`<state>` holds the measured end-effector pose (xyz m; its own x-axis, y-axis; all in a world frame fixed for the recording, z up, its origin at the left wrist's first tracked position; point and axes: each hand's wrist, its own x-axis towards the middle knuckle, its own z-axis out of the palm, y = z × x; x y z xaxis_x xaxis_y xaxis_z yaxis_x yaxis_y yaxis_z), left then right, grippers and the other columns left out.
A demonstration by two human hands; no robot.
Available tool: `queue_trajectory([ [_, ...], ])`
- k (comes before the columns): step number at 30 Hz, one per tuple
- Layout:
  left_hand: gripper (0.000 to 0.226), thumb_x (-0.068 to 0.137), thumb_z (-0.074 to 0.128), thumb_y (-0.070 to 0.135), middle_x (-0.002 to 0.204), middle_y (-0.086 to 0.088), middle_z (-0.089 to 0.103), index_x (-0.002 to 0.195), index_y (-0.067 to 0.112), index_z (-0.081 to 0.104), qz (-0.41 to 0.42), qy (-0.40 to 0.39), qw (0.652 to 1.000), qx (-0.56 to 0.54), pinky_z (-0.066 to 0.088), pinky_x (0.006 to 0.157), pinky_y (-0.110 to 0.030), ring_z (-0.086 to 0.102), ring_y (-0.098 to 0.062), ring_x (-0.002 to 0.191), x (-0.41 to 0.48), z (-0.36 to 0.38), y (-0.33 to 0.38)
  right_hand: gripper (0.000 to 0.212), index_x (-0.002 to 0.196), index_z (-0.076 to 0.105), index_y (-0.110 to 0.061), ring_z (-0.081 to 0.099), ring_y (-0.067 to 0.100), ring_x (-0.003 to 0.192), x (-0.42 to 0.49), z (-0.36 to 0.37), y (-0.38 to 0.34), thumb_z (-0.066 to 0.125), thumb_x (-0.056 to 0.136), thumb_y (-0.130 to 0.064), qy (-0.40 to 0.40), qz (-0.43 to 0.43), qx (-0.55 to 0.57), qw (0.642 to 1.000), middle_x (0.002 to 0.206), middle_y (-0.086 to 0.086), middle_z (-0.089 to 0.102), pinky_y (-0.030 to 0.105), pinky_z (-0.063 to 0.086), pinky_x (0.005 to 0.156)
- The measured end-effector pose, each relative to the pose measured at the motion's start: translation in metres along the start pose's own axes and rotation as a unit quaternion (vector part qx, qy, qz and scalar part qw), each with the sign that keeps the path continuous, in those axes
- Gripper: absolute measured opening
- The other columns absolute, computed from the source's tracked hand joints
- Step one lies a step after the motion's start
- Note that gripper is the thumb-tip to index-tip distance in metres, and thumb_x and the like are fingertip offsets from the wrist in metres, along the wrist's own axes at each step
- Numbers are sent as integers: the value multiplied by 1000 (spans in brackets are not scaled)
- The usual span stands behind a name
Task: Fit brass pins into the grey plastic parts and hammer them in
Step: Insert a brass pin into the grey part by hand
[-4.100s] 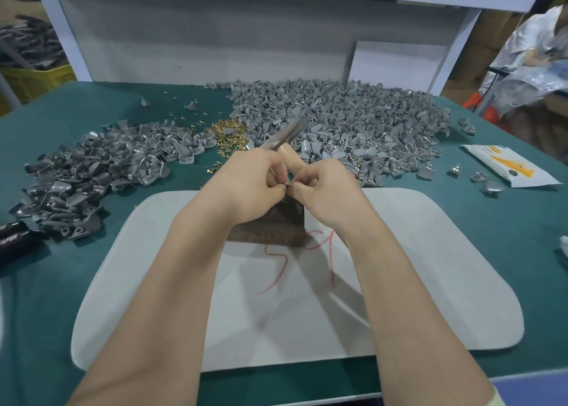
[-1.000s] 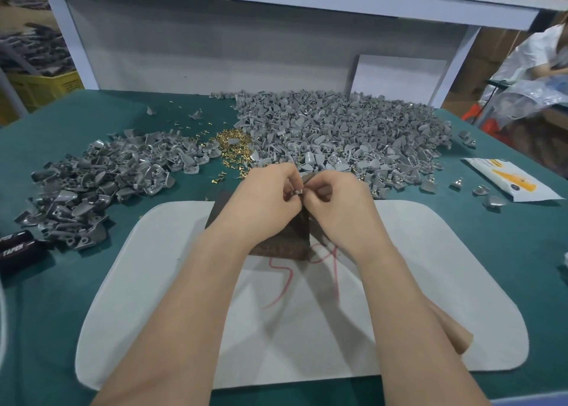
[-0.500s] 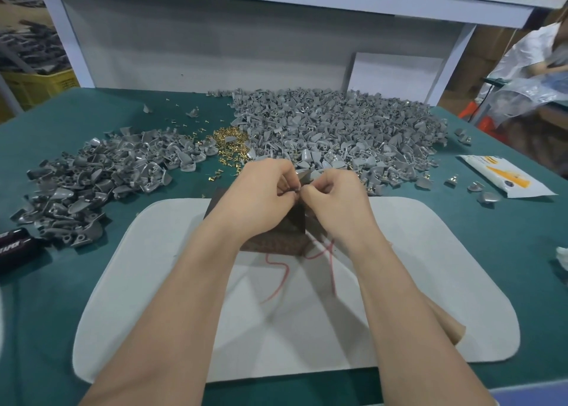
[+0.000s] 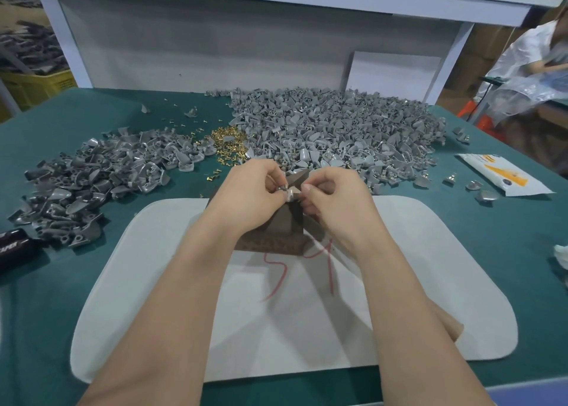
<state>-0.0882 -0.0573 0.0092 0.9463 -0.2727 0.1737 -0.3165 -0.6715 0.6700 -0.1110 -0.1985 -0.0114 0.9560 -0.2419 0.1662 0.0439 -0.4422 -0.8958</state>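
Observation:
My left hand and my right hand meet above a brown block on the white pad. The left fingers grip a small grey plastic part. Right thumb and forefinger pinch a tiny brass pin beside that part; the pin itself is barely visible. A heap of brass pins lies behind the hands, between a large pale pile of grey parts and a darker pile on the left. A wooden hammer handle sticks out from under my right forearm.
The green table also carries a white and orange packet, a few loose parts, and a black object at the left edge. A white board leans on the back wall. A person sits at the far right.
The hammer that stuck up behind my hands four seconds ago now lies on the pad under my right forearm. Over the last second both hands stay together on the part.

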Motion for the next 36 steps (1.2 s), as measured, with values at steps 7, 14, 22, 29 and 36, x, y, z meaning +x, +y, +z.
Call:
queue_trajectory([
  [7,8,85,69,24,79,9,58,81,25,62,-21,-44,998,30,38,70,-21,55,-12,80,0,-8,-8,18,78,65,-21,57,9,68,-4,0,-5,64,81,-3,-46,-66,-128,989,74,-7,62,18,45,66],
  [14,13,86,67,20,76,11,58,78,27,60,-16,-75,997,25,39,71,-21,54,-9,74,1,-9,-9,9,91,70,-13,46,11,73,-4,1,-8,62,88,-11,-28,-87,-212,973,65,-14,46,15,30,65],
  [22,6,86,66,20,77,10,58,84,23,62,-6,-72,997,31,40,72,-21,55,-11,77,1,-8,-9,7,92,61,-14,56,22,93,-6,2,-9,54,92,-13,-21,-88,-227,970,91,3,62,27,39,81],
  [29,11,86,66,20,74,13,56,80,26,59,0,-59,998,35,45,75,-25,55,-13,77,1,-4,-7,15,84,67,-19,61,12,80,-9,0,-13,61,86,-5,-2,-79,-50,996,81,-3,67,26,50,78],
  [36,8,85,67,23,75,13,57,82,26,59,-11,-61,998,33,51,87,-33,60,-17,87,0,-2,-1,24,90,72,-10,48,1,64,-11,2,-16,56,81,5,-25,-167,-176,970,77,-9,58,3,37,70],
])
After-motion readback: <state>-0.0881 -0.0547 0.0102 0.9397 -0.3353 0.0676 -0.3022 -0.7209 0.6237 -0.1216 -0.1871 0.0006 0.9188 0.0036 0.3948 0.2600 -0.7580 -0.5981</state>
